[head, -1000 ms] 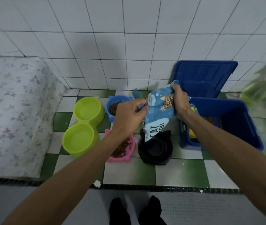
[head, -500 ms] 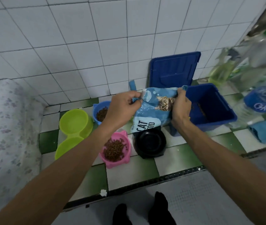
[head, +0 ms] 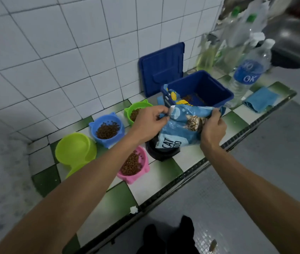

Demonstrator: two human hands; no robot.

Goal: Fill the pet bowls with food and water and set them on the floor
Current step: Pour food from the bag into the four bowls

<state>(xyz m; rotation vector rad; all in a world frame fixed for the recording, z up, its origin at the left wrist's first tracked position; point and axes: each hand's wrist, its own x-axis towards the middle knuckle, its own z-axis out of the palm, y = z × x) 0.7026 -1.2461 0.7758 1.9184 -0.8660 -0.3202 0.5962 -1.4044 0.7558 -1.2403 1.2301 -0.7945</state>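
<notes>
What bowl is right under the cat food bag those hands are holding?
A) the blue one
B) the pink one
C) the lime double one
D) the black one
D: the black bowl shows just beneath the cat food bag, which the left hand and right hand grip at its top.

The person's left hand (head: 149,123) and right hand (head: 212,129) are bare. So are the left forearm (head: 83,180) and right forearm (head: 255,180), uncovered all the way to the lower corners of the view. Both feet (head: 184,230) wear black footwear, too dark and blurred to tell shoes from socks.
</notes>
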